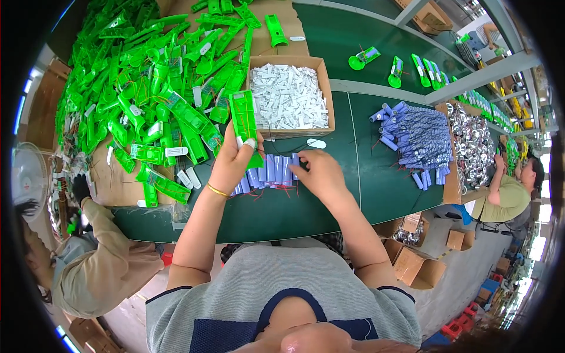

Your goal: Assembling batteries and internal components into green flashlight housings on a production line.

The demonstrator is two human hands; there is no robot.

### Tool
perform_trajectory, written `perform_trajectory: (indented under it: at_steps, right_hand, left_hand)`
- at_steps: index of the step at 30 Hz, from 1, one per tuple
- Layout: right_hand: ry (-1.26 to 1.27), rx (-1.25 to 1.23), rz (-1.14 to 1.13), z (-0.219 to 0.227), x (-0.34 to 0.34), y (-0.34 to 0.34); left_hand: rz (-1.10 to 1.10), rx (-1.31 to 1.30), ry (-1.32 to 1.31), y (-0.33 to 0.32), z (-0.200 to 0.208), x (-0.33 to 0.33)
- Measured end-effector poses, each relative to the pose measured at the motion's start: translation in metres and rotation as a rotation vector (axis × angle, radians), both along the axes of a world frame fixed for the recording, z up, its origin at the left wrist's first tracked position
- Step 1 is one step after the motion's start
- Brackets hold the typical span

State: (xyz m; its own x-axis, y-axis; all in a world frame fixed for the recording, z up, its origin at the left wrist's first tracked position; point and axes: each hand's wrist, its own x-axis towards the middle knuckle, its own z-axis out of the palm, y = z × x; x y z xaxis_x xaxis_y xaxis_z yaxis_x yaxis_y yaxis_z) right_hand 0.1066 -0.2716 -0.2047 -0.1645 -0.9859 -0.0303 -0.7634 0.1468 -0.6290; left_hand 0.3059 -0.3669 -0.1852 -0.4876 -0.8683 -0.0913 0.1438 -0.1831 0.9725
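Observation:
My left hand (234,154) is closed around a green plastic housing (242,115), an open shell held upright over the table. A small white piece shows at its lower end by my thumb. My right hand (321,175) pinches the end battery cell (295,160) of a row, thumb and fingertip against it. Beside it lie several more purple cylindrical cells (271,169) with red wires toward me, partly hidden behind my left hand. Just beyond my right hand rests a loose white oval cover (316,143).
A cardboard box (329,109) of small white parts stands ahead. Green housings (176,100) are heaped at left, near a co-worker's gloved hand (80,189). At right are a stack of purple cells (418,138) and a box of shiny round parts (471,147). Finished-looking green units (395,72) line the far belt.

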Motion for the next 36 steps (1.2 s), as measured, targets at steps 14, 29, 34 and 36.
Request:
perform_trajectory:
  at_steps: [14,29,34,36]
  right_hand:
    - [0.078,0.152,-0.083,-0.016,0.006,-0.001]
    - [-0.991,0.119,-0.087,0.03,-0.054,0.004]
    - [-1.234,-0.016,-0.015,0.053,-0.018,-0.008]
    - [-1.17,-0.129,0.037,0.048,-0.003,-0.018]
  left_hand:
    - [-0.11,0.0,-0.063,0.015,-0.01,-0.008]
    - [-0.144,-0.046,-0.066,0.013,-0.028,0.005]
    - [-0.221,-0.093,-0.041,0.017,-0.019,-0.006]
    - [-0.207,-0.1,-0.051,0.019,-0.014,-0.007]
